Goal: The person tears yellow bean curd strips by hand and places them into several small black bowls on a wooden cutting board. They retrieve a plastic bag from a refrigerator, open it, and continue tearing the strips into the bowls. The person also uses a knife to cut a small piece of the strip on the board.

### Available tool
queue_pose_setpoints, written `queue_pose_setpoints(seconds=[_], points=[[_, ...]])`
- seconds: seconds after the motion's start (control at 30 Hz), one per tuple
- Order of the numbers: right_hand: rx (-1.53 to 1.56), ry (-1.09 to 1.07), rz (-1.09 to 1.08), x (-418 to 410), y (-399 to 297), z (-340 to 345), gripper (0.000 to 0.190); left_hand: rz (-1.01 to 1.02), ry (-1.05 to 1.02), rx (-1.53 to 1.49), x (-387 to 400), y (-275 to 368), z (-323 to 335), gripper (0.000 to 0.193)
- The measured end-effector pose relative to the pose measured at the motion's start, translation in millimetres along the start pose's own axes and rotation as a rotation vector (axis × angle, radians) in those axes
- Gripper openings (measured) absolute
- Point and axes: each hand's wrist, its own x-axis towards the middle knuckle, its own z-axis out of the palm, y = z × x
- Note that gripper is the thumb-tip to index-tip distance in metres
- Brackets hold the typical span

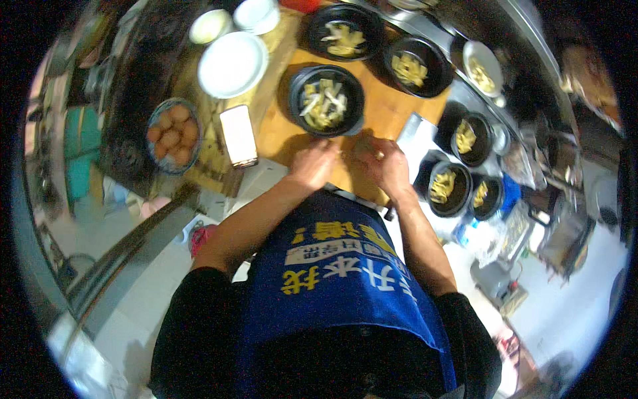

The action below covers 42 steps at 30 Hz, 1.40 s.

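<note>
A black bowl (326, 102) with pale and yellowish food strips in it stands on the orange-brown board (274, 124), just beyond my hands. My left hand (316, 160) is on the board at the bowl's near left side; its fingers are blurred, and any grip is hard to make out. My right hand (383, 162) lies to the right, its fingers curled by something small and pale that I cannot identify. Two more black bowls, one at the top (344, 32) and one at the upper right (417, 67), hold similar strips.
A basket of brown eggs (172, 137), a phone with a lit screen (238, 134) and a white plate (233, 65) are on the left. Smaller black bowls of strips (448, 189) stand at right, near a white oval bowl (482, 69) and plastic bags (486, 239).
</note>
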Motion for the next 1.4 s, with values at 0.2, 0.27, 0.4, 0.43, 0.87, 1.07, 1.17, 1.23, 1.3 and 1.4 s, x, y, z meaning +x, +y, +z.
queue_pose_setpoints(seconds=[0.2,0.27,0.4,0.43,0.87,1.07,1.17,1.23,1.3,1.4], points=[[0.055,0.041,-0.175,-10,37,16,0.032,0.081,0.07,0.063,7,22,-12,0.024],[0.082,-0.004,-0.155,-15,35,14,0.032,0.092,0.073,0.087,6,22,-15,0.023],[0.125,-0.04,-0.105,-23,34,18,0.029,0.091,0.103,0.093,7,9,7,0.027],[0.119,-0.026,-0.117,-25,33,20,0.03,0.094,0.114,0.078,5,9,4,0.027],[-0.348,-0.049,-0.261,-15,9,73,0.017,-0.14,0.151,-0.352,-35,18,-31,0.018],[-0.476,-0.086,-0.329,-10,2,78,0.023,0.024,0.384,-0.771,-37,6,-5,0.013],[-0.462,-0.081,-0.365,-10,4,79,0.021,-0.216,0.07,-1.067,-35,14,-31,0.011],[-0.42,-0.081,-0.394,-9,7,81,0.019,-0.242,0.008,-1.151,-30,13,-40,0.011],[-0.348,-0.089,-0.416,-9,7,82,0.018,-0.251,-0.014,-1.195,-24,12,-50,0.012],[-0.266,-0.121,-0.356,-16,-2,67,0.022,-0.212,0.038,-1.181,-9,11,-82,0.013]])
